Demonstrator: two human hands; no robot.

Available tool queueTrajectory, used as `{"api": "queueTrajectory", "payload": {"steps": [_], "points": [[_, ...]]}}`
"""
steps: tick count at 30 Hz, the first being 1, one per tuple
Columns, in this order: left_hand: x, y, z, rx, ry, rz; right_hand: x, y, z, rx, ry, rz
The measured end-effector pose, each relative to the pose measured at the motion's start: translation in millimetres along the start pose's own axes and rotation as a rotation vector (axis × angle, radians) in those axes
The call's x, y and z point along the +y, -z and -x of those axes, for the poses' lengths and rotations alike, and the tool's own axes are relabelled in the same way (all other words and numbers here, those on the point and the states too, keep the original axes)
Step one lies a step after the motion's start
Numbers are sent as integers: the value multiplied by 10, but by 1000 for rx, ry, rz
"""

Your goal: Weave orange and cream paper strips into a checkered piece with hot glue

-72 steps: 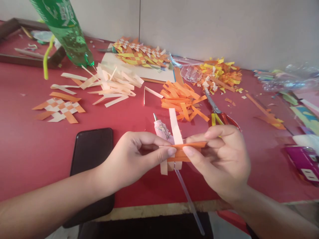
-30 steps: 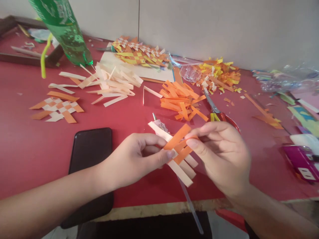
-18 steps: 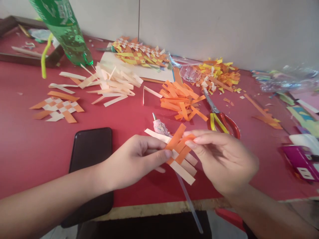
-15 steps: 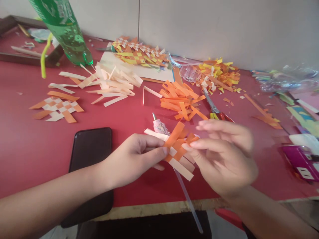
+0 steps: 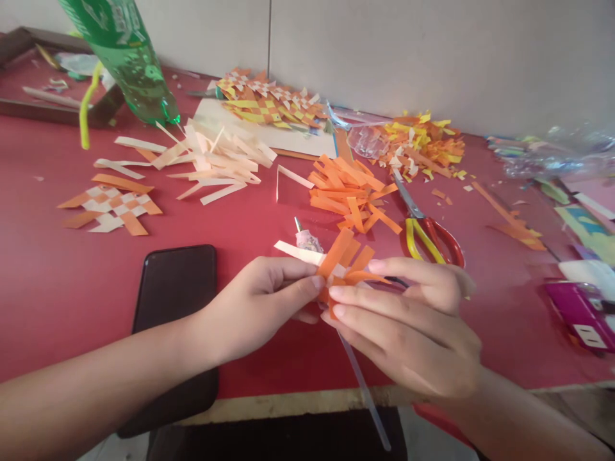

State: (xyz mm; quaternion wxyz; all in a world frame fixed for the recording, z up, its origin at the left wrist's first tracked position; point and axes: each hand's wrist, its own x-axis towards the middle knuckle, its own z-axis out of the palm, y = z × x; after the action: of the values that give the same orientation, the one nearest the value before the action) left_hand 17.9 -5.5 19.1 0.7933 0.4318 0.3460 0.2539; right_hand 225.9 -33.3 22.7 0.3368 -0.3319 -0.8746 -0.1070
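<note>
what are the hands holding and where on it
A small weave of orange and cream paper strips: left hand pinches its left edge, right hand grips its lower right side.

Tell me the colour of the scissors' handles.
The scissors have red and yellow handles; head view.

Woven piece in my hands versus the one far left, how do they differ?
The held weave is pinched between left hand and right hand; the table weave lies flat. The held weave shows fewer strips; the table weave shows a fuller checkerboard. Both mix orange and cream.
</note>
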Motion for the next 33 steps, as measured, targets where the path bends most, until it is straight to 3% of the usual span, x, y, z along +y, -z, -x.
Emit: {"api": "queueTrajectory", "payload": {"steps": [3,8,14,27,31,33], "points": [[1,0,-3,7,1,89,-40,-61,18,16,-43,11],[-3,6,-12,-6,-22,174,-98,-154,-40,157,-194,-10],[12,2,-14,-26,-3,201,-99,-101,-30,16,-160,2],[-8,32,-3,-2,-9,175,-54,-81,-38,-67,2,-49],[-8,42,-9,80,-30,81,-31,-62,-51,-56,-50,-265],[-11,39,-4,96,-53,36,-12,-58,-52,-6,-171,-373]]}}
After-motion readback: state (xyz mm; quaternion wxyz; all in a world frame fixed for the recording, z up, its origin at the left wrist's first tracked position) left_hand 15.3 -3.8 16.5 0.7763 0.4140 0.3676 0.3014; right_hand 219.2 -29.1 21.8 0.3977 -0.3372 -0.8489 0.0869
